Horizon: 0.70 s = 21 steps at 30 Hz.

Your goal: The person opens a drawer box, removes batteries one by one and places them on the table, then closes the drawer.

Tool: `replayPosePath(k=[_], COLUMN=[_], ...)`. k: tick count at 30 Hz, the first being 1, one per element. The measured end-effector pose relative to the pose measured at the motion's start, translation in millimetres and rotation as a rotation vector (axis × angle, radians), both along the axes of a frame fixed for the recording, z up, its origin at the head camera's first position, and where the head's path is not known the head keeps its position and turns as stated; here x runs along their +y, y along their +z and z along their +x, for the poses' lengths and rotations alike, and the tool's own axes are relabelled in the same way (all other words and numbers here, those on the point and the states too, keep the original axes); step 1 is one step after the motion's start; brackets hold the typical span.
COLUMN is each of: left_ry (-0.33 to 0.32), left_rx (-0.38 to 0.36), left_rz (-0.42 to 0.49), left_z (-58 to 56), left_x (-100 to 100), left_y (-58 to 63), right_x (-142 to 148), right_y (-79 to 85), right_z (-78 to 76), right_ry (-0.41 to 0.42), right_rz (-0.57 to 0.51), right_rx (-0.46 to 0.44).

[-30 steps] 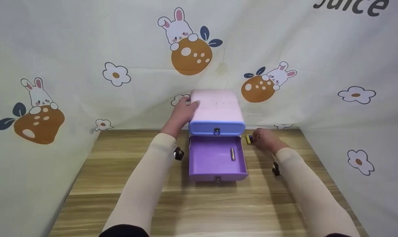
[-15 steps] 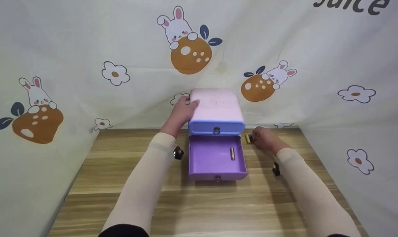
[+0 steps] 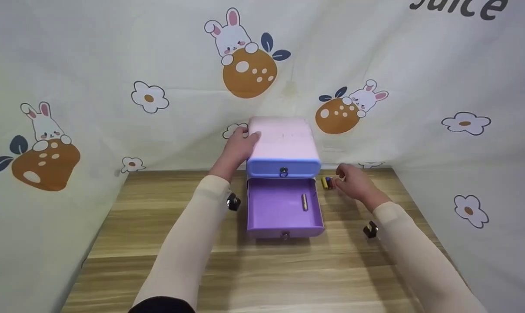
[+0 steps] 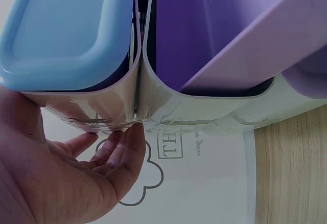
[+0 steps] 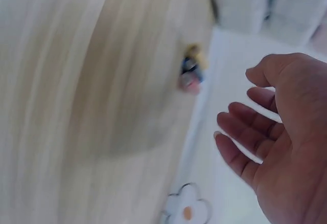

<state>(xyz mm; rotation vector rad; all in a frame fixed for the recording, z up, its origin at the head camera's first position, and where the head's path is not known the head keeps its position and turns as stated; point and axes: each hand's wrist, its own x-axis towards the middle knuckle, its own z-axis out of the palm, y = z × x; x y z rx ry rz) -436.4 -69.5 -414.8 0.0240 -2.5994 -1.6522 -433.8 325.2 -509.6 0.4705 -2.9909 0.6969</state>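
Observation:
A small two-tier drawer cabinet point(image 3: 282, 139) with a pink top stands against the back cloth. Its blue upper drawer point(image 3: 267, 168) is closed; the purple lower drawer point(image 3: 275, 213) is pulled out, with one gold-brown battery point(image 3: 305, 202) lying inside. My left hand point(image 3: 238, 148) grips the cabinet's left upper edge, thumb on top and bent fingers against the side wall point(image 4: 97, 111). To the right of the cabinet, several small batteries point(image 3: 327, 183), yellow, blue and red, lie side by side on the table. Beside them my right hand point(image 3: 353, 180) holds nothing, its fingers loosely curved and spread.
The wood-grain table point(image 3: 167, 243) is enclosed at the back and both sides by a pale printed cloth point(image 3: 188, 126). The lower drawer juts toward me between my forearms. A metal ring pull point(image 3: 285, 235) sits on its front.
My right hand has loosened its fingers and drawn slightly back and right from the batteries, so more of them shows. The left hand keeps its place on the cabinet.

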Motion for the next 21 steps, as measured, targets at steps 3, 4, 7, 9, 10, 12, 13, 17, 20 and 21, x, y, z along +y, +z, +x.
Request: replayPosePath(k=[3,4,7,9,10,12,13,17,20,21], left_ry=[0.006,0.007,0.004,0.001,0.001,-0.001,-0.001,-0.007,-0.013,-0.014], left_rx=[-0.002,-0.003,-0.004,-0.006,-0.002,0.0,0.002,0.0,-0.006,-0.007], left_rz=[-0.005,-0.006,-0.002,-0.004,-0.003,-0.006,-0.007,0.004,0.012,0.014], left_z=[-0.1,-0.2,-0.6,-0.9,-0.8,-0.6,-0.6,-0.3,-0.2,-0.3], left_x=[0,1,1,0,0,-1,-1,-2,-1,-1], left_y=[-0.2,-0.5,-1.1,-1.0,-1.1,-0.7,-0.6,0.0,0.2,0.3], right_x=[-10,-14,-26,-36,-41,-52,-58,-81,-97,-101], right_y=[13.8,18.2,30.9,39.5,43.6,51.7,55.7,70.1,77.5,79.2], right_z=[14.5,20.0,38.2,51.0,57.7,70.8,77.1,100.7,113.5,116.7], right_ry=[-0.054,-0.069,-0.088,-0.091,-0.091,-0.09,-0.091,-0.093,-0.077,-0.07], right_rz=[-0.014,-0.016,-0.019,-0.031,-0.039,-0.045,-0.05,-0.041,-0.031,-0.025], right_rx=[-0.032,-0.039,-0.038,-0.022,-0.016,0.01,0.021,0.044,0.028,0.029])
